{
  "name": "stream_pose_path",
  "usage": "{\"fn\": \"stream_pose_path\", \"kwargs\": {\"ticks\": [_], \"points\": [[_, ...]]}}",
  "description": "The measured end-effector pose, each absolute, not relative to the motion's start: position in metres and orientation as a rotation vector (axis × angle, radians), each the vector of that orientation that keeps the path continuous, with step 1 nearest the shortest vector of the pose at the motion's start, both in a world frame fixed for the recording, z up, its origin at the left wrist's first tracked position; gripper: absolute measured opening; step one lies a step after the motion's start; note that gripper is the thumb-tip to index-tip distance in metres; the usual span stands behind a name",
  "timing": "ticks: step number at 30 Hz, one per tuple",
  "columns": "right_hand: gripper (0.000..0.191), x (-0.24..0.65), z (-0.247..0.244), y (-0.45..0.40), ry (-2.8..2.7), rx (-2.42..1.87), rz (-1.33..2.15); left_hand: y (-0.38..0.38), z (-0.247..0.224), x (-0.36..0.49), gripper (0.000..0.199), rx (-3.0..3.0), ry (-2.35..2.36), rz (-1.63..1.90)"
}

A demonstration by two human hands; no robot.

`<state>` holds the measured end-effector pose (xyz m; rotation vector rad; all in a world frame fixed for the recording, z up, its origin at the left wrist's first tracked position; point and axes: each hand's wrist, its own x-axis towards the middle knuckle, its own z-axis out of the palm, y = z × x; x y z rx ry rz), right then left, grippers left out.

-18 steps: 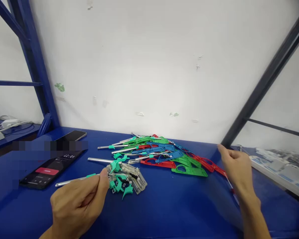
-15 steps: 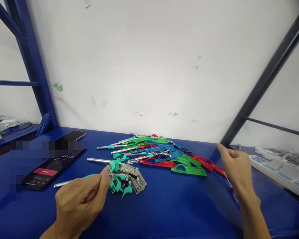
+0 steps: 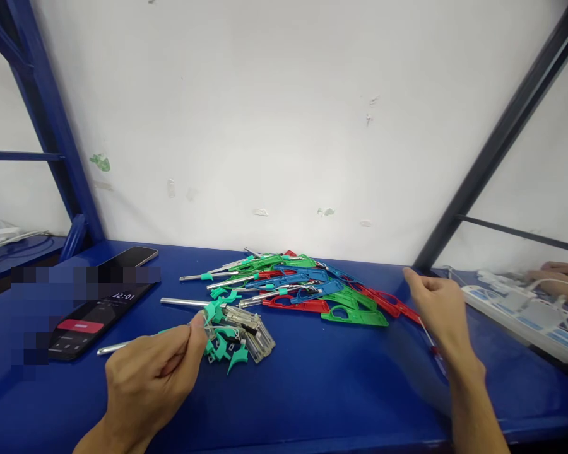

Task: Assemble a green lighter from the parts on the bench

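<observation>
Pinches the metal-tubed piece (image 3: 111,348) in the left hand (image 3: 151,372) beside teal clips (image 3: 238,357), likely for steadiness, and curls the right hand (image 3: 441,315) near a red handle (image 3: 409,313), with any grip too hidden to tell.

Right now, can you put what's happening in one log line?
left grip: pinched, apparently on metal tube | right grip: near red casing, contents hidden | table: teal pieces, phone
</observation>
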<state>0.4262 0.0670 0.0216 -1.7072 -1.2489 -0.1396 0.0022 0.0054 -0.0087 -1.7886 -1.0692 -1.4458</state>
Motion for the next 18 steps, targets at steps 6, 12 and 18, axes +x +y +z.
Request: {"fn": "stream_pose_path", "kwargs": {"ticks": [6, 12, 18], "points": [[0.056, 0.427, 0.025, 0.066, -1.374, -1.764, -0.114, 0.004, -0.010, 0.000, 0.058, -1.774, -1.046, -1.453], [0.056, 0.423, 0.021, 0.076, -1.708, -1.796, 0.062, 0.003, -0.018, -0.005, 0.050, -1.756, -1.047, -1.476], [0.054, 0.415, 0.018, 0.076, -1.970, -1.762, 0.228, 0.001, -0.015, -0.001, 0.053, -1.726, -1.101, -1.486]]}}
